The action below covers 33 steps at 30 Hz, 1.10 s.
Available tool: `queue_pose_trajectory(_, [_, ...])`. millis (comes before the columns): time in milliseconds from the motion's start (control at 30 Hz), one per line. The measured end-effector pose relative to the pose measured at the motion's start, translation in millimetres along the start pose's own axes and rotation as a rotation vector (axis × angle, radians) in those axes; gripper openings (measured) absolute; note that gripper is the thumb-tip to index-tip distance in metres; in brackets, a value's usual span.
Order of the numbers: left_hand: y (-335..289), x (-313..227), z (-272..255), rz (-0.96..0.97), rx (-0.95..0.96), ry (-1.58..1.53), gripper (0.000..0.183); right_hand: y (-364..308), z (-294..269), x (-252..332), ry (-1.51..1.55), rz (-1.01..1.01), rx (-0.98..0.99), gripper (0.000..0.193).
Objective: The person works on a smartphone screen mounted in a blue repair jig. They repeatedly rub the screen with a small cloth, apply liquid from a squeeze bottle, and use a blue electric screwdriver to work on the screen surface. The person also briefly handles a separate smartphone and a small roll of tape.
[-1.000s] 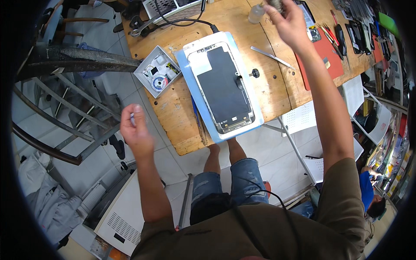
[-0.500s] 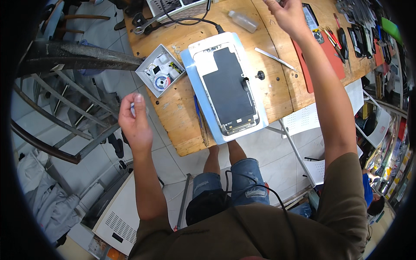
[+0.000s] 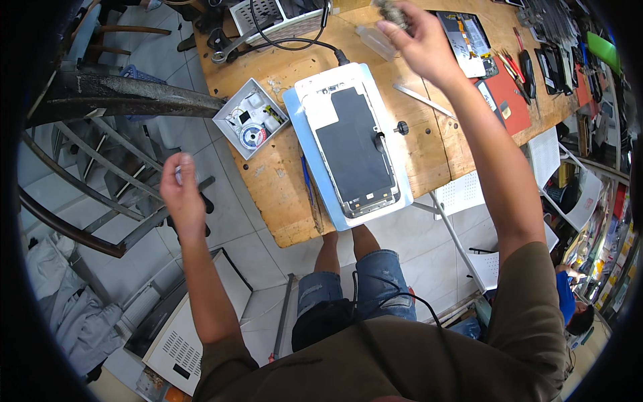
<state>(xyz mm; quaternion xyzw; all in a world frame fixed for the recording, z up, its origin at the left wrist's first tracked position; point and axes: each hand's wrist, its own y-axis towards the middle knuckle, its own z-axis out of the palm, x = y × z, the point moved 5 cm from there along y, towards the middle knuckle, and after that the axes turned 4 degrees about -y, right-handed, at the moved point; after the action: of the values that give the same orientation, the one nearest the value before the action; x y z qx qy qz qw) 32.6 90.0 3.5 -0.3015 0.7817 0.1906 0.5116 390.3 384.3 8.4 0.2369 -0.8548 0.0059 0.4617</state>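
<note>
Holding an indistinct brownish object (image 3: 394, 15) — right hand (image 3: 425, 45), bottle (image 3: 374, 41) partly hidden

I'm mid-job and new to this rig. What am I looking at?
There's no machine. You're looking down through a wide fisheye camera worn on the head of the person working, so straight edges bend. The bare right hand holds a mottled, greyish thing near a clear bottle. The left hand is curled beyond the left edge of the wooden table; its contents are unclear. On the table, a dark flat panel lies on a white-and-blue base, beside a white tray.
</note>
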Motion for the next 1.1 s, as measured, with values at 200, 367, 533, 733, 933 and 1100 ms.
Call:
queue_pose_trajectory(200, [-6, -27, 64, 0.016, 0.121, -0.157, 0.021, 19, -40, -58, 0.038, 0.2, -0.126, 0.039])
queue_pose_trajectory(367, [3, -38, 54, 0.02, -0.007, -0.136, 0.018, 19, -47, -53, 0.221, 0.154, -0.225, 0.02])
queue_pose_trajectory(533, [-28, -68, 13, 0.179, -0.092, -0.087, 0.015, -28, -87, 44, 0.406, 0.074, -0.287, 0.028])
queue_pose_trajectory(733, [-118, -28, -46, 0.061, 0.099, 0.076, 0.013, -161, -92, 81, 0.564, 0.182, -0.139, 0.036])
queue_pose_trajectory(933, [-193, 14, -66, -0.132, 0.237, 0.023, 0.015, -213, -55, 73, 0.6, 0.39, -0.053, 0.039])
queue_pose_trajectory(1100, [-208, 33, -68, -0.182, 0.266, 0.023, 0.017, -208, -38, 69, 0.603, 0.322, -0.027, 0.036])
